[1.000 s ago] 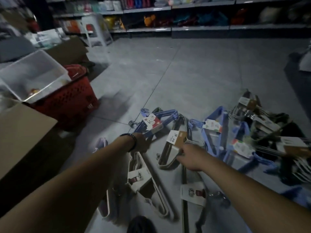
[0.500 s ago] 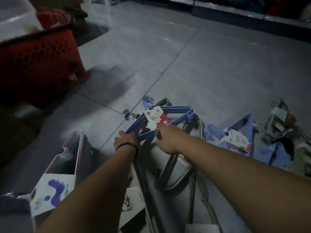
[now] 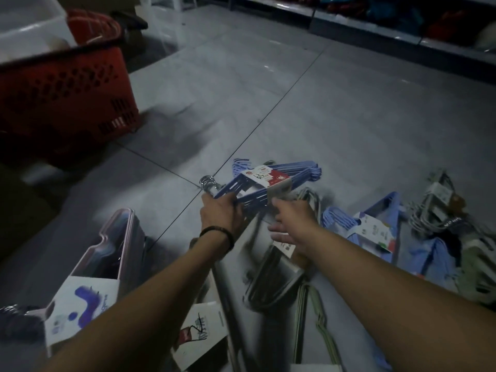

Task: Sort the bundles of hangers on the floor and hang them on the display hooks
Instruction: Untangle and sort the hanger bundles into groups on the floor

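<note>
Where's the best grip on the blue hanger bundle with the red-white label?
At the neck of the blue hanger bundle, just below the metal hooks, coming from the near side. The bars converge there into one narrow stack, and the left hand wraps it at that spot.

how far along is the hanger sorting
Early. Nothing looks hung, and no display hooks are in view. In hand: the left hand grips the blue bundle; the right hand reaches to it, its grip blurred. Left: the second blue bundle, grey bundle, white bundle and pink bundle lie on the floor.
</note>
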Demonstrator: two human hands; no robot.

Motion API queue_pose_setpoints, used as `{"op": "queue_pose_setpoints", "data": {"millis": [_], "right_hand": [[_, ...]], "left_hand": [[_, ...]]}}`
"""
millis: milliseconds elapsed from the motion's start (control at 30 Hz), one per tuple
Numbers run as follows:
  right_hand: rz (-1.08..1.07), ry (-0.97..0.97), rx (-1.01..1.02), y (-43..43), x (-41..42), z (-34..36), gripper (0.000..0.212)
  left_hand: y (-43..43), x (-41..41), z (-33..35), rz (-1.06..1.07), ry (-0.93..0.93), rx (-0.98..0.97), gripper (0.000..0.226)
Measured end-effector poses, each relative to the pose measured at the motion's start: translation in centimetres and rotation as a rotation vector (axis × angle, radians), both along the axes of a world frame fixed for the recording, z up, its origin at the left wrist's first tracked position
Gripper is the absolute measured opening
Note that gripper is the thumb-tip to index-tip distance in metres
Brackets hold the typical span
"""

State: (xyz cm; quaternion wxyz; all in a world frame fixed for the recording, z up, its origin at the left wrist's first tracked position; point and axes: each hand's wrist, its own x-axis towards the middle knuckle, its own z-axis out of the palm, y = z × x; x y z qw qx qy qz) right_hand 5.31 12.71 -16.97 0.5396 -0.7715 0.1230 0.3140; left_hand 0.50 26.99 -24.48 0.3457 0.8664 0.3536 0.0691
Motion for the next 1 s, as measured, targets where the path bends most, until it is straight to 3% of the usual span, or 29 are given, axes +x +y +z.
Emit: {"op": "queue_pose_setpoints", "data": {"millis": [67, 133, 367, 500, 567, 633, 700, 800, 833, 900, 1000], "right_hand": [[-0.11, 0.047, 0.12, -0.7, 0.4, 0.9, 0.054], [-0.191, 0.067, 0.199, -1.7, 1.0, 1.8, 0.065], [-0.299, 0.12, 0.172, -7.5, -0.1, 3.2, 0.049], [-0.427, 0.203, 0.244, -8.5, -1.9, 1.6, 0.052], [-0.509, 0.224, 0.26, -8.8, -3.0, 0.5, 0.04], [-0.6, 0.239, 0.294, -9.5, -3.8, -1.1, 0.041], [-0.712, 0.226, 0.335, -10.8, -3.7, -2.8, 0.039], [-0.776, 0.256, 0.416, -12.7, -3.0, -4.5, 0.041], [-0.788, 0.262, 0.428, -13.2, -3.0, -4.6, 0.041], [-0.768, 0.244, 0.48, -14.0, -3.0, -4.1, 0.039], [-0.73, 0.186, 0.501, -15.3, -2.9, -3.7, 0.035]], "left_hand": [[-2.8, -0.7, 1.0, 0.05, -0.066, -0.067, 0.019], [-5.8, -1.7, 1.9, 0.064, -0.134, -0.137, 0.016], [-11.4, -6.0, 4.7, -0.032, -0.197, -0.14, 0.009], [-13.6, -8.4, 6.0, -0.122, -0.171, -0.064, 0.011], [-14.6, -10.1, 5.6, -0.186, -0.165, -0.001, 0.014], [-14.8, -11.2, 5.0, -0.289, -0.167, 0.081, 0.033], [-13.8, -11.2, 4.3, -0.332, -0.261, -0.055, 0.047], [-11.0, -9.0, 1.9, -0.175, -0.436, -0.438, 0.035], [-9.9, -8.0, 0.8, -0.127, -0.406, -0.445, 0.031], [-7.9, -5.7, -1.2, -0.145, -0.23, -0.263, 0.035], [-7.2, -2.7, -3.7, -0.42, 0.242, 0.085, 0.06]]}}
